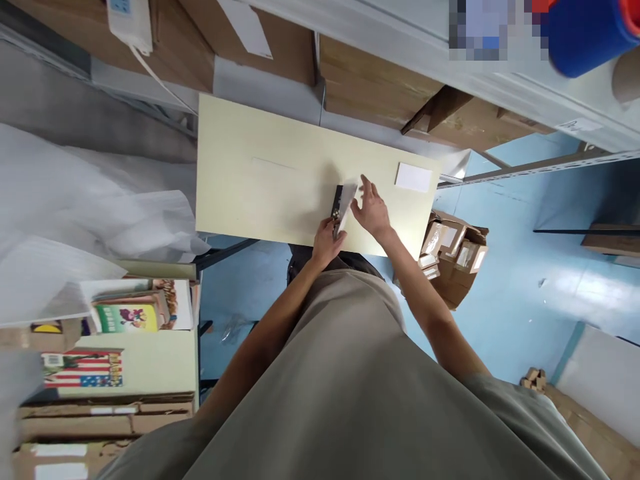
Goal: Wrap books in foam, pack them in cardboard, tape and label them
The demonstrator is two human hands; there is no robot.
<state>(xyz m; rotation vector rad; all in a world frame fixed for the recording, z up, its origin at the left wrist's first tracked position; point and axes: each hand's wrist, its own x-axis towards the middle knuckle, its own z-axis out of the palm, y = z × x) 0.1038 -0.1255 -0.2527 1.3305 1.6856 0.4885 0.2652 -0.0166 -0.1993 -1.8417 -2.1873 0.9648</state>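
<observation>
A thin, book-like item [347,200] with a dark face and a pale, whitish side stands tilted above the cream tabletop [240,180]. Its exact kind is hard to make out. My left hand [327,241] grips its near end, thumb on one side and fingers on the other. Just right of its pale side is my right hand [373,208], with the fingers spread and nothing held in them; whether a fingertip touches the item is unclear. Farther right on the tabletop lies a white rectangular card or pad [413,177].
Cardboard boxes [375,80] line the far side under a grey shelf [350,30]. White foam sheeting [100,213] hangs at left, above a shelf with books [130,313]. An open carton [455,260] of small boxes stands on the blue floor, right of the table.
</observation>
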